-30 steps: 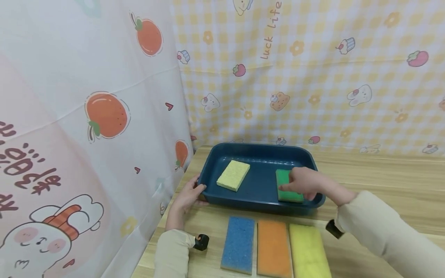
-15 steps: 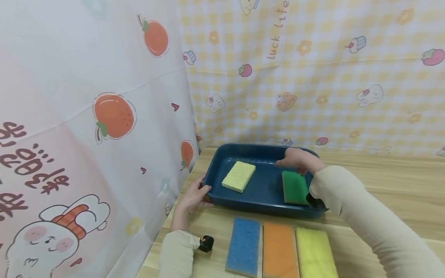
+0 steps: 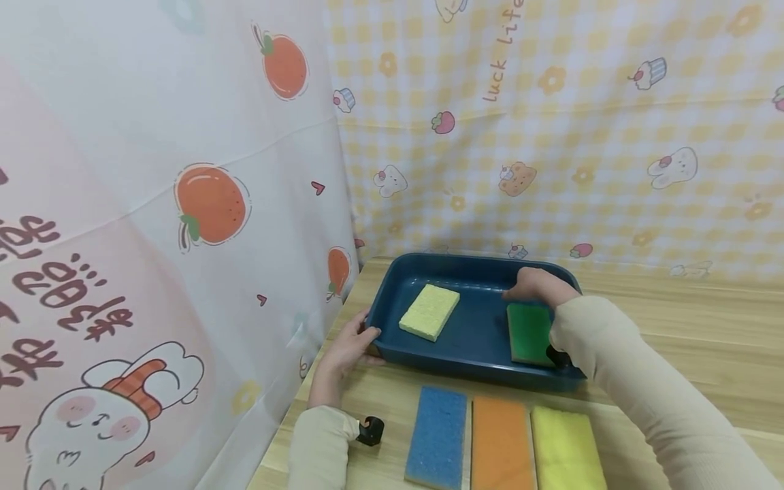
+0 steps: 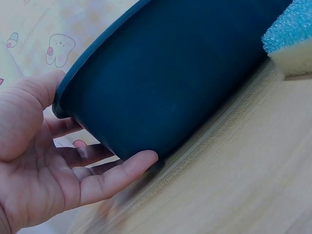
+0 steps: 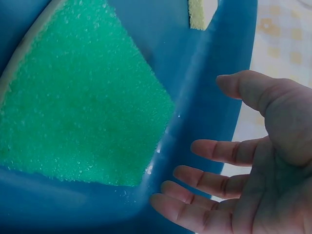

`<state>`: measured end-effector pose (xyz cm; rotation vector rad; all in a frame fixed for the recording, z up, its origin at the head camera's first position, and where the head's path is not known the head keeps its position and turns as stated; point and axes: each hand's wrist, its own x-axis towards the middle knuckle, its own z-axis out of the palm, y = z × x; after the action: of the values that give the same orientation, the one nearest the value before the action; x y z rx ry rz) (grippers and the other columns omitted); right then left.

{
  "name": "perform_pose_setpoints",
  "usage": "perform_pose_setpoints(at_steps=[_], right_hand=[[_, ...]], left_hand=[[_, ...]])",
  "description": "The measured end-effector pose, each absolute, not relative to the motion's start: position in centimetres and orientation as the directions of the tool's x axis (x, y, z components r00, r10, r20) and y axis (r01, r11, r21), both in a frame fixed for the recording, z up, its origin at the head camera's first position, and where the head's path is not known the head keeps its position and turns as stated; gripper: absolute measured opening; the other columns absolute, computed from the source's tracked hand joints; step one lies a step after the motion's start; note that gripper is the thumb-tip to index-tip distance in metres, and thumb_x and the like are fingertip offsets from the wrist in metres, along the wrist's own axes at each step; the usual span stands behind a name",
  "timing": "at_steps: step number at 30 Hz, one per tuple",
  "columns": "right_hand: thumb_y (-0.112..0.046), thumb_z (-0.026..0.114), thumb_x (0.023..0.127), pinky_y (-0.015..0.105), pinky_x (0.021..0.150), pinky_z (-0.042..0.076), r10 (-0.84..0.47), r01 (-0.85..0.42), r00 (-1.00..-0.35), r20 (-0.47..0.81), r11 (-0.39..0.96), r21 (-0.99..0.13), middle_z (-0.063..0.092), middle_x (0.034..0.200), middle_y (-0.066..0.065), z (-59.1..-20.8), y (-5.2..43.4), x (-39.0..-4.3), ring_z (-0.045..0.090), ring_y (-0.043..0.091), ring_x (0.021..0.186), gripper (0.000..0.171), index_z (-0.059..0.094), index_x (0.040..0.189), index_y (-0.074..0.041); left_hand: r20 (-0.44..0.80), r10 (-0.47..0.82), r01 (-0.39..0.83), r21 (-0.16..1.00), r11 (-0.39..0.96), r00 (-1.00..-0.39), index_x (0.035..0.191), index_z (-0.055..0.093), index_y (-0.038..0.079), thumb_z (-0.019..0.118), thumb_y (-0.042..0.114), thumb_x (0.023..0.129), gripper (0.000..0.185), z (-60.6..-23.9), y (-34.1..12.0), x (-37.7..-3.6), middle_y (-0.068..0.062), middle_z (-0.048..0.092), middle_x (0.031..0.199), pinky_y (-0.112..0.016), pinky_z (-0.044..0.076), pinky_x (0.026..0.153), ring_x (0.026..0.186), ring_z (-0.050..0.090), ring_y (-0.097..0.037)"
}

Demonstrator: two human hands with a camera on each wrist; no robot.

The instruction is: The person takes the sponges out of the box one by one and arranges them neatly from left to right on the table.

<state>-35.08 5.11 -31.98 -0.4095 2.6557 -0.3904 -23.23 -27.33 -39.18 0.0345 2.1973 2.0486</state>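
A dark blue rectangular basin stands on the table. My left hand grips its left end, the thumb over the rim and the other fingers against the side and lower edge, as the left wrist view shows. Inside the basin lie a pale yellow sponge at the left and a green sponge at the right. My right hand is over the basin's far right part, just beyond the green sponge. In the right wrist view its fingers are spread, hold nothing, and are apart from the green sponge.
In front of the basin lie a blue sponge, an orange sponge and a yellow sponge, side by side on the wooden table. A printed curtain hangs at the left, and a checked one behind.
My right hand has come off the green sponge and moved toward the basin's far side. My left hand keeps its place on the basin. The whole head view has shifted slightly.
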Motion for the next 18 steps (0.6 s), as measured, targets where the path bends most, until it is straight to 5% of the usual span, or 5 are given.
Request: perform_pose_setpoints(at_steps=[9, 18], right_hand=[[-0.026, 0.057, 0.083, 0.042, 0.075, 0.045, -0.311, -0.191, -0.856, -0.413, 0.932, -0.306, 0.056, 0.093, 0.020, -33.0, 5.1, -35.2, 0.051, 0.029, 0.083, 0.042, 0.053, 0.103, 0.011], [-0.026, 0.057, 0.083, 0.042, 0.075, 0.045, -0.286, -0.159, -0.844, -0.454, 0.942, -0.296, 0.053, 0.096, 0.021, -34.6, 4.9, -35.1, 0.049, 0.030, 0.085, 0.049, 0.048, 0.111, 0.013]], left_hand=[[-0.073, 0.135, -0.066, 0.996, 0.054, -0.988, 0.142, 0.024, 0.008, 0.040, 0.005, 0.090, 0.054, -39.2, -27.3, -23.2, -0.026, 0.033, 0.131, -0.054, 0.051, 0.064, 0.107, 0.048, -0.039], [-0.091, 0.142, -0.083, 0.995, 0.061, -0.986, 0.141, 0.023, 0.004, 0.039, 0.002, 0.090, 0.054, -38.3, -27.2, -22.8, -0.028, 0.031, 0.131, -0.056, 0.049, 0.068, 0.109, 0.044, -0.044]])
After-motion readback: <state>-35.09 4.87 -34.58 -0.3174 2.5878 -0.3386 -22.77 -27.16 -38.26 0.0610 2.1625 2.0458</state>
